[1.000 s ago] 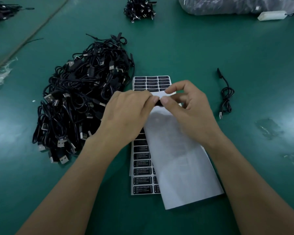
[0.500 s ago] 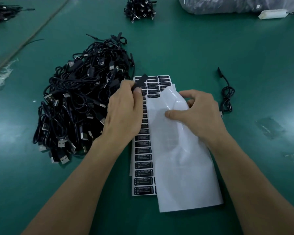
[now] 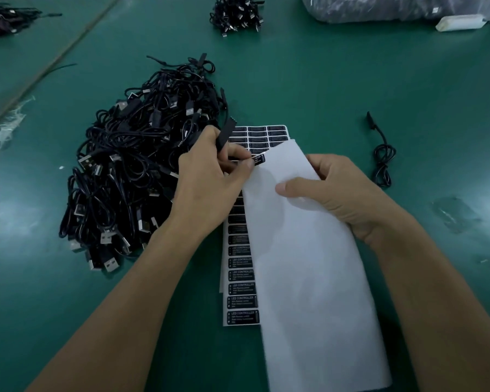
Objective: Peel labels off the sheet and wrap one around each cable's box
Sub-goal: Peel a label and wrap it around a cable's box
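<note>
My left hand grips a slim black cable box that sticks up from its fingers, and its thumb and fingertip pinch a black label at the folded sheet's edge. My right hand holds the white backing of the upper label sheet, bent over with its blank side up. Beneath it lies a flat label sheet with rows of black "LED CONTROLLER" labels. A big heap of black USB cables lies to the left of the sheets.
On the green table, one coiled black cable lies to the right. A smaller cable bundle sits at the far middle, a plastic bag and a white item at the far right, more cables far left.
My left hand, holding the box, came back down to the sheet and now pinches a label at its edge. My right hand shifted its hold on the bent backing.
</note>
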`<action>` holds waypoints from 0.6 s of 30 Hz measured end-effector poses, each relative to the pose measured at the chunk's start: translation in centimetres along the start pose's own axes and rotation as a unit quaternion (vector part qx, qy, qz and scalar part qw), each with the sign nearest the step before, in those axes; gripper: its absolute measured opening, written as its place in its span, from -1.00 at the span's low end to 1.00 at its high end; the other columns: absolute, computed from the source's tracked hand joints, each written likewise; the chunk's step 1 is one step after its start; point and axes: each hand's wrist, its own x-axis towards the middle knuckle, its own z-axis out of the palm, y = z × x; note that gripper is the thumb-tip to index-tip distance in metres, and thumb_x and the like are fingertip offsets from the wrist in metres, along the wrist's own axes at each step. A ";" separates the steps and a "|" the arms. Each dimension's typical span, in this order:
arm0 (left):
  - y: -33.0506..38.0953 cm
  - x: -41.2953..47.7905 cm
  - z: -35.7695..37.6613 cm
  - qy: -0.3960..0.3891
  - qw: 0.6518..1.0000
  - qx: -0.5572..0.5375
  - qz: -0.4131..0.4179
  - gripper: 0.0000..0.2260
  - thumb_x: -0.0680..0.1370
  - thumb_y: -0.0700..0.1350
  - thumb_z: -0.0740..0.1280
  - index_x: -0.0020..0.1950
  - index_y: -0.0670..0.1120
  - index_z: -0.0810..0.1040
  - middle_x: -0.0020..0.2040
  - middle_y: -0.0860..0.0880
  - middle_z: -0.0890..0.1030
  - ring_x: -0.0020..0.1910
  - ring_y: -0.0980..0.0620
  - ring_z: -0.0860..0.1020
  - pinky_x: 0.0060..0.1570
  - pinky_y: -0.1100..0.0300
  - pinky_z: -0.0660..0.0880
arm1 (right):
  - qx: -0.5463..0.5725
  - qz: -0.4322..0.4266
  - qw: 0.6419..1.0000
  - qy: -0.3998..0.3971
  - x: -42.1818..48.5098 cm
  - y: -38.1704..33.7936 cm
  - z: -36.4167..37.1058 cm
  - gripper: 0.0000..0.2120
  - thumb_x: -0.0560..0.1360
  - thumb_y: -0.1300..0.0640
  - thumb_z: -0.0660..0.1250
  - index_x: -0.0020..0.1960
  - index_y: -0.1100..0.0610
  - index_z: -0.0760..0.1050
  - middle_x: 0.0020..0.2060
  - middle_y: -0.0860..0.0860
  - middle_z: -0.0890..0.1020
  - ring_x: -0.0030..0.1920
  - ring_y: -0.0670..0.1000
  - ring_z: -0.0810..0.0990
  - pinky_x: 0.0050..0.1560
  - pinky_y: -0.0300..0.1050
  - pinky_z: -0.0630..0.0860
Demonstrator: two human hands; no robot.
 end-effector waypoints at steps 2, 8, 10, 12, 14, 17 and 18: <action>0.0 0.0 -0.1 -0.004 1.000 -0.008 0.013 -0.64 0.50 -0.20 0.46 -0.22 -0.01 0.25 -0.10 0.22 0.68 -0.14 0.20 0.64 -0.06 0.21 0.59 | 0.016 0.001 1.000 0.015 0.1 0.1 0.2 -0.80 0.42 0.10 0.53 0.01 0.12 0.68 -0.16 0.01 0.75 -0.23 -0.03 0.72 -0.29 -0.22 0.60; -0.3 -0.1 0.1 -0.002 0.999 -0.031 0.036 -0.59 0.47 -0.21 0.49 -0.25 0.00 0.23 -0.11 0.16 0.71 -0.11 0.17 0.67 -0.05 0.21 0.60 | 0.021 -0.005 0.995 0.099 0.6 0.3 0.1 -0.96 0.44 0.21 0.50 -0.11 0.14 0.67 -0.18 0.08 0.74 -0.29 -0.05 0.66 -0.26 -0.19 0.62; -0.3 -0.1 0.3 0.005 0.999 -0.017 0.043 -0.63 0.45 -0.20 0.51 -0.24 0.00 0.29 -0.16 0.13 0.67 -0.16 0.20 0.63 -0.11 0.30 0.56 | 0.027 -0.006 0.994 0.104 0.5 0.4 0.2 -0.94 0.45 0.25 0.50 -0.11 0.12 0.67 -0.19 0.08 0.74 -0.29 -0.03 0.68 -0.25 -0.16 0.63; -0.1 -0.3 0.4 0.004 0.998 0.030 0.062 -0.72 0.43 -0.17 0.53 -0.19 -0.02 0.41 -0.26 0.16 0.55 -0.24 0.18 0.51 -0.21 0.32 0.47 | 0.031 -0.014 0.993 0.112 0.6 0.4 0.4 -0.89 0.44 0.28 0.49 -0.11 0.10 0.67 -0.22 0.06 0.73 -0.30 -0.03 0.68 -0.25 -0.13 0.64; 0.1 -0.5 0.6 -0.009 0.995 0.056 0.081 -0.70 0.43 -0.14 0.51 -0.20 0.07 0.39 -0.26 0.21 0.53 -0.28 0.19 0.44 -0.27 0.33 0.38 | 0.028 -0.022 0.992 0.119 0.6 0.4 0.6 -0.86 0.43 0.29 0.49 -0.10 0.08 0.67 -0.19 0.07 0.73 -0.28 -0.03 0.67 -0.21 -0.09 0.66; 0.6 -0.8 0.8 -0.017 0.993 0.066 0.092 -0.62 0.43 -0.09 0.48 -0.25 0.13 0.25 -0.19 0.18 0.65 -0.26 0.19 0.54 -0.30 0.31 0.43 | 0.023 -0.042 0.991 0.121 0.7 0.5 0.8 -0.83 0.43 0.29 0.50 -0.10 0.03 0.67 -0.19 0.04 0.72 -0.28 -0.04 0.66 -0.20 -0.10 0.66; 0.7 -0.9 0.8 -0.018 0.994 0.066 0.089 -0.62 0.43 -0.07 0.47 -0.25 0.12 0.24 -0.19 0.17 0.66 -0.24 0.18 0.58 -0.28 0.25 0.48 | 0.026 -0.048 0.991 0.120 0.7 0.5 0.9 -0.82 0.43 0.29 0.50 -0.11 0.02 0.66 -0.22 0.01 0.72 -0.30 -0.05 0.66 -0.23 -0.12 0.65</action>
